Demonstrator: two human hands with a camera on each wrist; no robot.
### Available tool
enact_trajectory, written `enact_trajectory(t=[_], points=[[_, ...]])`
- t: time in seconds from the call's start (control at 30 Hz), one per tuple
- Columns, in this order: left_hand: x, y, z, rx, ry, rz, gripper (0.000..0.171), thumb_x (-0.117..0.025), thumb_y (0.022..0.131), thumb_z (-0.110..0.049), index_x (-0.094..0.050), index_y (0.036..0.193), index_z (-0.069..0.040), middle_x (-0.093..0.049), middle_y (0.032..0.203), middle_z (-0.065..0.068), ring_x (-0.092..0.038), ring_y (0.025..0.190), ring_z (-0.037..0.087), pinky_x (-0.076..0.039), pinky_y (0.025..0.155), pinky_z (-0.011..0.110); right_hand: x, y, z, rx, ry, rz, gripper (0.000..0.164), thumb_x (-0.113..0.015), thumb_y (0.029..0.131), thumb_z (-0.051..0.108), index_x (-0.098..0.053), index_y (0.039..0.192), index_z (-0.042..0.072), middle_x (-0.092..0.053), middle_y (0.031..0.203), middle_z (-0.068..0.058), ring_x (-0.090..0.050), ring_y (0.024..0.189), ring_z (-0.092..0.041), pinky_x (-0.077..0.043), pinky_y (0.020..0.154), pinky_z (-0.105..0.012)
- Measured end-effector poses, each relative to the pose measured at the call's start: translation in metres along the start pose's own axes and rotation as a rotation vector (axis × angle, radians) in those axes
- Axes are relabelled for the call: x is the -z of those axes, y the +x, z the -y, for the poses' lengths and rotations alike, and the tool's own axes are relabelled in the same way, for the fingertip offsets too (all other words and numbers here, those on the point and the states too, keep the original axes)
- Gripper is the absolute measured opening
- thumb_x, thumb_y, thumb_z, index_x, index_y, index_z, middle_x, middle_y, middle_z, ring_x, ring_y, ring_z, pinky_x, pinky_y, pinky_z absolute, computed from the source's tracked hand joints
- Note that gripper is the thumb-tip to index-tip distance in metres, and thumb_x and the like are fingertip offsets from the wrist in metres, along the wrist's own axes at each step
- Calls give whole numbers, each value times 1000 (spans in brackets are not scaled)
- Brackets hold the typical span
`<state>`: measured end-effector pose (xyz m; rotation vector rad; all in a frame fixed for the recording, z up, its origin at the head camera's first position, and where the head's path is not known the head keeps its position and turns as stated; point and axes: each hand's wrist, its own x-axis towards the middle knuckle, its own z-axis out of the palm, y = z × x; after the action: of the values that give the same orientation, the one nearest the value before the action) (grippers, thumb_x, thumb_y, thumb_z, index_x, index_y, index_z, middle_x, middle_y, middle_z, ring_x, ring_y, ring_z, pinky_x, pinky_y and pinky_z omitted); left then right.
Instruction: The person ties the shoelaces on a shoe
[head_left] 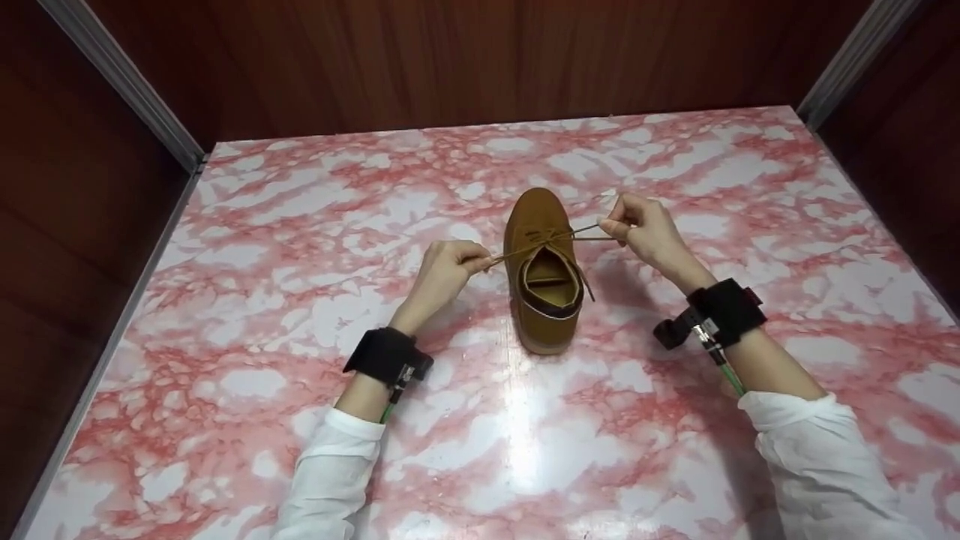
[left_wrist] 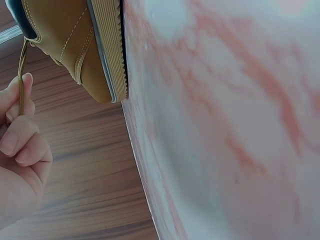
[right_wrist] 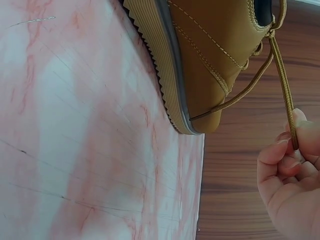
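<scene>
A tan-brown lace-up shoe point(head_left: 536, 206) stands upright on its sole, toe pointing away from me. To its left, my left hand point(head_left: 448, 271) pinches a brown shoelace point(left_wrist: 21, 75) between thumb and fingertips, and the strand runs taut to the shoe's throat. On the other side my right hand point(head_left: 649, 229) pinches lace point(right_wrist: 286, 90) drawn out to the right; two strands reach it in the head view. The laces cross in a small knot point(right_wrist: 270, 33) at the top of the lacing. A loose lace end point(right_wrist: 235, 100) hangs beside the shoe in the right wrist view.
The shoe stands on a pink-and-white marbled tabletop point(head_left: 262, 315). Dark wood-grain panels point(head_left: 480, 60) enclose it at the back and both sides, with grey metal strips point(head_left: 127, 82) at the corners. Black straps point(head_left: 727, 311) with small cameras are on both wrists.
</scene>
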<state>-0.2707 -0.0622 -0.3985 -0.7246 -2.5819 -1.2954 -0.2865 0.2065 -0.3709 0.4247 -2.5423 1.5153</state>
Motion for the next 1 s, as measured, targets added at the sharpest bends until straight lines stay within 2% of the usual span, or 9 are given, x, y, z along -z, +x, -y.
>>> enact_trajectory(t=[0.57,1.0], points=[[1,0,0,-3,43,-8,6,-53,66,-17,-59,66,-18,-51,58,-10,-42,50,1,-31,44,20,1,0,-2,18,-22,-1,16,-54,65,10,-42,60,0,-41,49,-10,-37,41,-15,-27,39,-21],[2,0,0,19,20,0,6,-53,66,-16,-59,65,-17,-51,58,-9,-43,50,2,-32,46,20,1,1,-1,9,-25,6,16,-54,65,10,-42,61,0,-43,52,-10,-38,51,-33,-29,40,-22]])
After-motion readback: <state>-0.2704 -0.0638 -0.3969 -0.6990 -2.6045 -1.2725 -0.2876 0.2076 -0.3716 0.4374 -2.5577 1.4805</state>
